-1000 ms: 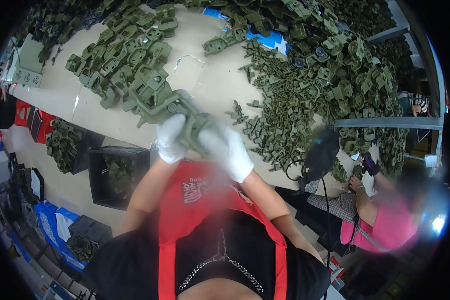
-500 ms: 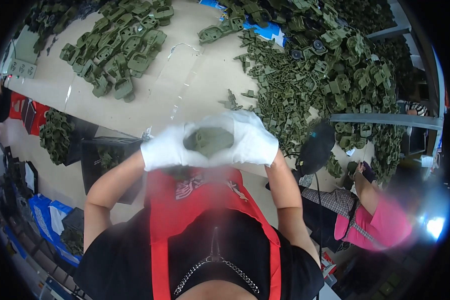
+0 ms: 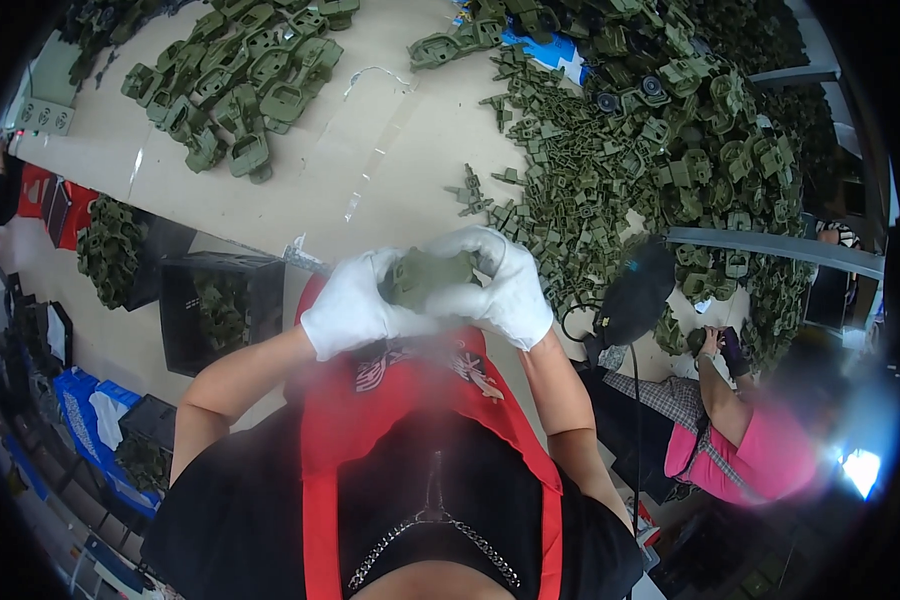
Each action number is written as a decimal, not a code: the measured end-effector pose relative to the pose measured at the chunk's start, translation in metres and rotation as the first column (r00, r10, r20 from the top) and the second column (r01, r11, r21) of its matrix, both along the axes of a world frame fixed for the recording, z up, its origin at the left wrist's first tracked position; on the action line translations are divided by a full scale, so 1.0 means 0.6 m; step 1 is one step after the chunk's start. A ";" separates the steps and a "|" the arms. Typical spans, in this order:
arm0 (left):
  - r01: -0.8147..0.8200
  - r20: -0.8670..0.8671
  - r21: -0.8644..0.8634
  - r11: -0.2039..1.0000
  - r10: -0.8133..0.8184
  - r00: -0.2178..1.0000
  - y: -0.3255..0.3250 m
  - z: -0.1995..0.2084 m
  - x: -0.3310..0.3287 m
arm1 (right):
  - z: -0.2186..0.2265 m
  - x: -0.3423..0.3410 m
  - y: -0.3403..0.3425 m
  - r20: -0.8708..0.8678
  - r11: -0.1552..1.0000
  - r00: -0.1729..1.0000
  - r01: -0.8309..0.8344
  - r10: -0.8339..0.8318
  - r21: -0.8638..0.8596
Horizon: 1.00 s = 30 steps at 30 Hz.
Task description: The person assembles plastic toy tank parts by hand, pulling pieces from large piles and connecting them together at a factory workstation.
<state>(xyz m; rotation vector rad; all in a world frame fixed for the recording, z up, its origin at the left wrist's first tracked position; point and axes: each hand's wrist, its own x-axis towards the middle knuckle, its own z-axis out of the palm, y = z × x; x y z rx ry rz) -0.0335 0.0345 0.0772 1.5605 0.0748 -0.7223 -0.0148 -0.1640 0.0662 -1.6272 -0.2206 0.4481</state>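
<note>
Between my two white-gloved hands, just off the table's near edge, is an olive-green plastic part [image 3: 428, 278]. My left hand [image 3: 355, 310] wraps its left side, and my right hand [image 3: 505, 285] grips the right side with curled fingers. The part's exact kind is unclear, since the gloves cover much of it. Small green pieces [image 3: 570, 190] lie in a heap beyond my right hand. At the far left of the table, larger hollow green plastic shells [image 3: 255, 80] are piled.
A black crate [image 3: 225, 315] with green parts stands left, below the table edge. A dark rounded object [image 3: 638, 290] on a stand is right of my hands. A co-worker in pink [image 3: 745, 440] handles parts at the right. A grey metal bar [image 3: 770, 248] crosses the right side.
The green part has turned between my hands and its outline shows differently. My left hand has shifted slightly right and down, and the right hand's fingers have curled more.
</note>
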 end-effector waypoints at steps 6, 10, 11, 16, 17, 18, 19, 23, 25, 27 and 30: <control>-0.061 -0.072 -0.137 0.989 0.051 0.996 -0.006 -0.048 0.002 | -0.015 -0.008 0.020 -0.290 0.981 0.938 0.192 -0.192 -0.028; -0.034 -0.101 -0.084 0.996 0.026 0.995 -0.002 -0.069 0.016 | 0.004 0.011 0.007 -0.319 0.999 0.947 0.021 -0.033 -0.039; -0.032 0.011 0.069 0.997 0.032 0.999 -0.004 -0.073 0.011 | 0.003 0.009 0.004 -0.366 0.999 0.930 0.038 -0.029 0.018; 0.064 0.159 0.097 0.993 -0.078 0.984 -0.008 -0.037 0.022 | 0.026 0.001 0.009 -0.294 0.983 0.955 -0.024 -0.030 -0.180; 0.096 0.166 0.049 0.994 -0.103 0.981 -0.005 -0.046 0.021 | 0.024 -0.005 0.013 -0.239 0.978 0.970 -0.009 -0.043 -0.210; 0.128 0.173 0.001 0.992 -0.126 0.977 -0.003 -0.056 0.022 | 0.013 -0.009 0.013 -0.240 0.977 0.970 -0.011 -0.042 -0.213; 0.127 0.176 0.002 0.992 -0.126 0.976 -0.004 -0.065 0.027 | -0.006 -0.010 0.013 -0.254 0.977 0.964 0.024 -0.078 -0.211; 0.176 0.083 0.022 0.984 -0.177 0.981 -0.005 -0.076 0.037 | -0.018 0.008 -0.008 -0.101 0.983 0.995 0.006 -0.025 -0.184; 0.184 0.088 0.020 0.983 -0.185 0.979 -0.005 -0.066 0.035 | -0.004 0.005 -0.002 -0.109 0.970 0.993 0.019 -0.047 -0.243; 0.140 0.205 0.248 0.959 -0.193 0.959 -0.006 -0.043 0.026 | 0.011 0.003 0.009 -0.112 0.954 0.991 0.035 -0.072 -0.298; 0.146 0.260 0.280 0.949 -0.222 0.940 -0.001 -0.019 0.021 | 0.018 -0.012 0.009 0.030 0.912 0.996 0.086 -0.080 -0.401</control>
